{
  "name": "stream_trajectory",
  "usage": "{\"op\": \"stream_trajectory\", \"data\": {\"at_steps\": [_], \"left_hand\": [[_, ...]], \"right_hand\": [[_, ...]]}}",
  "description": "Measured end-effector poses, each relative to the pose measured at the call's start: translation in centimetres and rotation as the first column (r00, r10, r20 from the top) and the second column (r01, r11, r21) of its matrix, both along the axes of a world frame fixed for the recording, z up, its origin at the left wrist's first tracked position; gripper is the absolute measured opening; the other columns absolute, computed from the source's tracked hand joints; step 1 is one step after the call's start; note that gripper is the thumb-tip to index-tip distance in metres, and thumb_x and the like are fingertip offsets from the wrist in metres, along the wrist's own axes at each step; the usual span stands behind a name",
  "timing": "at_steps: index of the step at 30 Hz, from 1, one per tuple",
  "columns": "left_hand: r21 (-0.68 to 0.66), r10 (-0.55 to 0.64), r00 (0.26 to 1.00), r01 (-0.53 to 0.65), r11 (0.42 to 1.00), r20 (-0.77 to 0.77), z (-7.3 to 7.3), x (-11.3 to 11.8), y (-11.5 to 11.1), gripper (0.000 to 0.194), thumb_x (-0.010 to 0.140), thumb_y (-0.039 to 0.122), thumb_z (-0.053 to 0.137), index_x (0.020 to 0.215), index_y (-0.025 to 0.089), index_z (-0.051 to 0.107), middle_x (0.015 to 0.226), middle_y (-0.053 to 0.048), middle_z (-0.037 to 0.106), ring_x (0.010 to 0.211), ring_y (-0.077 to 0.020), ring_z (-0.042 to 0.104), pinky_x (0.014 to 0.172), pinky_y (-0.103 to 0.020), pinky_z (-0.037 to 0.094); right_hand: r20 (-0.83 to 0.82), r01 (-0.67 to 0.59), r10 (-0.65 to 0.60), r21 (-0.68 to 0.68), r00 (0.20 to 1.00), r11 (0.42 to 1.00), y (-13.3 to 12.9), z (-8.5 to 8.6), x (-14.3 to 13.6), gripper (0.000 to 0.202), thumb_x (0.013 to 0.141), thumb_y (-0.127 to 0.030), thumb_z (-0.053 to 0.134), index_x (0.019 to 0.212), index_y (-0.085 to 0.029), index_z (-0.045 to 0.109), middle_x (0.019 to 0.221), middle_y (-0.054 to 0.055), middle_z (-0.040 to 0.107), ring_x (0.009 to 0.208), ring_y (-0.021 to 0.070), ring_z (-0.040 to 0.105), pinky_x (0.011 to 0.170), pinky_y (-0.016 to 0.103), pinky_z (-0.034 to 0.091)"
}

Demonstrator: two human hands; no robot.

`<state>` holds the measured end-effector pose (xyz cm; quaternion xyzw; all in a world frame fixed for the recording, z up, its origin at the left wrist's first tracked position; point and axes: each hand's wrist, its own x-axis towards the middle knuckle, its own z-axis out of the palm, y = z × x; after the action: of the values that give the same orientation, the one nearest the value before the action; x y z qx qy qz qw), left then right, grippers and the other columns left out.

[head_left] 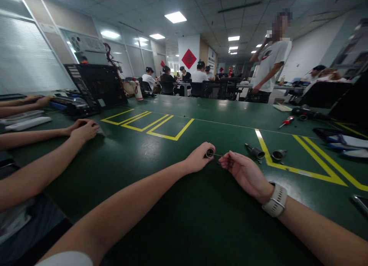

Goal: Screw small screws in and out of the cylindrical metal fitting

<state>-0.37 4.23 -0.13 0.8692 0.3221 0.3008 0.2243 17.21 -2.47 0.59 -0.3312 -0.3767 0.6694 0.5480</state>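
- Green surface (161, 204), with yellow tape (310, 172) marking outlines across it
- Right hand (244, 170), its fingertips pinching the end of a thin rod, the other fingers loosely bent
- Left hand (198, 157), curled round a hollow metal part just beside the right fingertips
- Pale watch (276, 199) on the right wrist
- Red-handled tool (286, 122), lying farther off beyond the tape
- Two metal pieces (279, 155), on their sides to the right, one either side of a tape strip
- Hollow metal part (210, 153), in the left hand, open end showing
- Thin rod (217, 155), between that opening and the right fingertips
- Tiny dark bit (260, 162) beside the nearer-left piece
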Motion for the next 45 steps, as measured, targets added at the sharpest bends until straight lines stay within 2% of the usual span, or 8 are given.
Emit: {"op": "stream_trajectory", "data": {"at_steps": [8, 18, 27, 32, 35, 38, 41, 45], "left_hand": [[-0.010, 0.013, 1.000, -0.013, 1.000, 0.000, 0.1, 0.0, 0.0, 0.018, 0.076, 0.010, 0.053, 0.092, 0.017, 0.048, 0.091, -0.002, 0.049, 0.084, -0.0149, 0.049, 0.080, -0.029, 0.042], [0.046, 0.083, 0.988, -0.078, 0.996, -0.127, 0.3, 0.0, -0.2, 0.017, 0.078, 0.010, 0.052, 0.093, 0.018, 0.050, 0.096, -0.003, 0.051, 0.090, -0.0168, 0.049, 0.079, -0.031, 0.043], [0.048, 0.063, 0.993, -0.059, 0.997, -0.101, 0.3, 0.0, -0.5, 0.020, 0.077, 0.015, 0.055, 0.097, 0.018, 0.050, 0.100, -0.004, 0.052, 0.091, -0.0169, 0.051, 0.079, -0.031, 0.045], [0.067, 0.016, 0.989, -0.006, 0.998, -0.149, 0.7, -0.1, -0.7, 0.021, 0.077, 0.014, 0.054, 0.098, 0.017, 0.051, 0.101, -0.005, 0.052, 0.093, -0.0171, 0.051, 0.080, -0.031, 0.045], [0.047, -0.003, 0.984, 0.011, 0.999, -0.178, 1.0, -0.1, -1.0, 0.021, 0.076, 0.012, 0.052, 0.096, 0.017, 0.052, 0.103, -0.006, 0.051, 0.092, -0.0165, 0.051, 0.079, -0.030, 0.045], [-0.005, 0.003, 0.978, -0.004, 1.000, -0.208, 1.4, -0.1, -1.3, 0.021, 0.075, 0.012, 0.051, 0.096, 0.017, 0.053, 0.105, -0.006, 0.050, 0.093, -0.0169, 0.051, 0.078, -0.030, 0.045], [-0.033, 0.002, 0.968, -0.011, 0.999, -0.253, 1.8, 0.0, -1.4, 0.021, 0.074, 0.015, 0.053, 0.095, 0.018, 0.054, 0.107, -0.007, 0.049, 0.095, -0.0191, 0.050, 0.080, -0.033, 0.045], [-0.042, -0.005, 0.956, -0.007, 0.999, -0.294, 2.0, 0.0, -1.5, 0.021, 0.074, 0.021, 0.053, 0.095, 0.018, 0.056, 0.109, -0.008, 0.048, 0.098, -0.0218, 0.049, 0.082, -0.035, 0.044]], "right_hand": [[-0.009, 0.049, -0.049, -0.016, 0.999, 0.999, -0.3, 0.3, -0.2, 0.016, 0.075, -0.030, 0.064, 0.070, -0.016, 0.067, 0.071, 0.003, 0.066, 0.070, 0.0138, 0.058, 0.069, 0.027, 0.044], [0.157, 0.319, -0.326, 0.067, 0.932, 0.945, -0.4, 0.2, -0.3, 0.020, 0.069, -0.031, 0.061, 0.054, -0.018, 0.059, 0.054, -0.001, 0.056, 0.053, 0.0119, 0.048, 0.052, 0.025, 0.037], [0.361, 0.457, -0.523, 0.257, 0.772, 0.852, -0.5, 0.0, -0.3, 0.022, 0.071, -0.033, 0.056, 0.055, -0.019, 0.056, 0.054, -0.001, 0.052, 0.054, 0.0135, 0.047, 0.053, 0.027, 0.036], [0.466, 0.447, -0.608, 0.416, 0.643, 0.792, 0.3, 1.6, 0.8, 0.017, 0.067, -0.036, 0.064, 0.068, -0.019, 0.061, 0.067, 0.000, 0.056, 0.066, 0.0171, 0.050, 0.062, 0.031, 0.039], [0.545, 0.395, -0.656, 0.527, 0.523, 0.753, 1.5, 3.3, 3.2, 0.014, 0.061, -0.030, 0.068, 0.069, -0.020, 0.062, 0.073, 0.002, 0.059, 0.072, 0.0193, 0.052, 0.066, 0.032, 0.038], [0.689, 0.244, -0.712, 0.673, 0.136, 0.698, 2.8, 4.3, 6.7, 0.012, 0.074, -0.029, 0.054, 0.079, -0.022, 0.061, 0.080, 0.005, 0.064, 0.075, 0.0227, 0.057, 0.065, 0.034, 0.039], [0.765, 0.145, -0.622, 0.643, -0.166, 0.752, 3.5, 3.9, 10.4, 0.026, 0.085, -0.029, 0.037, 0.100, -0.023, 0.058, 0.092, 0.008, 0.067, 0.082, 0.0252, 0.060, 0.065, 0.035, 0.041], [0.794, 0.108, -0.559, 0.594, -0.237, 0.797, 3.4, 2.2, 13.8, 0.026, 0.082, -0.029, 0.041, 0.098, -0.018, 0.059, 0.093, 0.013, 0.066, 0.082, 0.0288, 0.060, 0.064, 0.038, 0.042]]}}
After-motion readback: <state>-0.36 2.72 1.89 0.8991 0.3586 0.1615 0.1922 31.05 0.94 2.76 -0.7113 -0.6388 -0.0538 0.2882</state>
